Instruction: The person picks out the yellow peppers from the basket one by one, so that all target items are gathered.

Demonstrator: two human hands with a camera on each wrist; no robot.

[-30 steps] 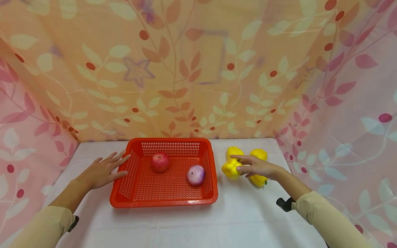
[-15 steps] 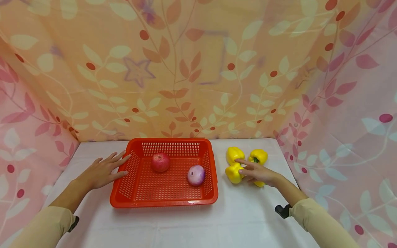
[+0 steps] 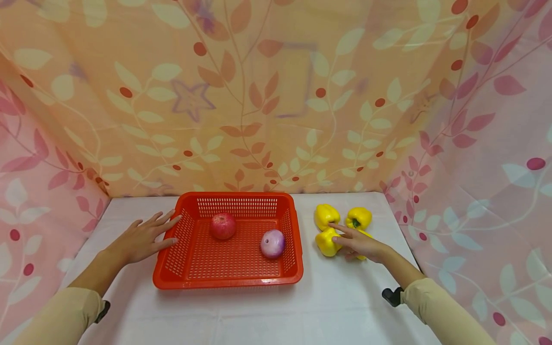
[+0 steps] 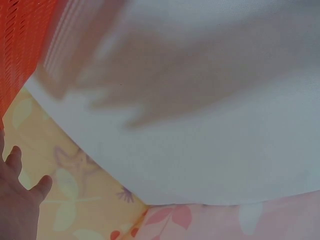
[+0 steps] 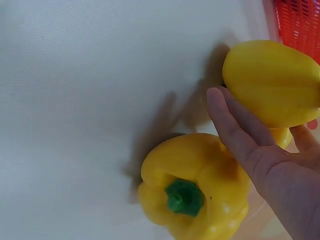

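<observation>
My left hand lies with spread fingers over the left rim of a red plastic basket. Inside the basket are a pomegranate and a purple-white onion-like vegetable. To its right, my right hand holds the front-left yellow bell pepper between thumb and fingers. The right wrist view shows that bell pepper against the fingers, with a green-stemmed bell pepper under the hand. Two more bell peppers stand behind, one at back left and one at back right.
A white cloth covers the table. Behind it hangs a leaf-patterned curtain, with pink curtains at both sides. In the left wrist view, the basket wall shows at upper left, and hand shadows fall across the cloth.
My right hand and the front-left bell pepper have moved slightly right and nearer to me. The back-right bell pepper's green stem has come into view. My left hand has stayed put.
</observation>
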